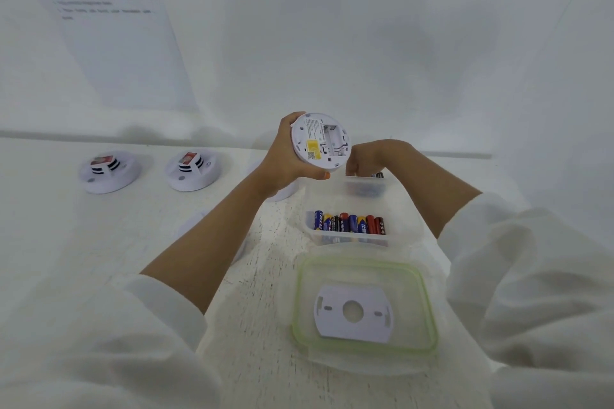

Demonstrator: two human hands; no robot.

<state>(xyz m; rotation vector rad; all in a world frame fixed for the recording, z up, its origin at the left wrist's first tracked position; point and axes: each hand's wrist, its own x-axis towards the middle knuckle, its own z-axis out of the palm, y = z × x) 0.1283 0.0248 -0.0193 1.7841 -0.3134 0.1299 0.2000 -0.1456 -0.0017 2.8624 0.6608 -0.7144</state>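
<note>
Well to the left of the battery tray (311,233), up on the wall, I see a printed sheet (109,26) whose text is too blurred to read. On the white table (50,226), far left of the tray, a smoke detector (109,173) sits face up with a red-and-white sticker on its raised centre. A second smoke detector (194,171) stands between it and the tray. Just left of the tray and above it, my left hand (285,159) grips a third smoke detector (320,141) by its rim, fingers curled behind it and the thumb pressed on its lower edge. It hangs tilted in the air with its underside toward the camera, so I can see the yellow label (313,146) and the open battery bay (332,138). The tray is clear plastic and holds a row of AA batteries (350,224) lying side by side in blue, black, yellow and red wrappers. Directly behind the tray stands a second clear container (365,188). My right hand (363,156) reaches down into it, close to the dark cells (377,175) at its far edge. The held detector covers part of the fingers, so I cannot tell whether they pinch anything or hang apart. In front of the tray, nearer to me, a clear lid with a green seal (299,302) lies flat, with a white mounting plate (354,325) with a round centre hole resting on it. Right of the tray, my loose white sleeve (531,276) fills the frame.
</note>
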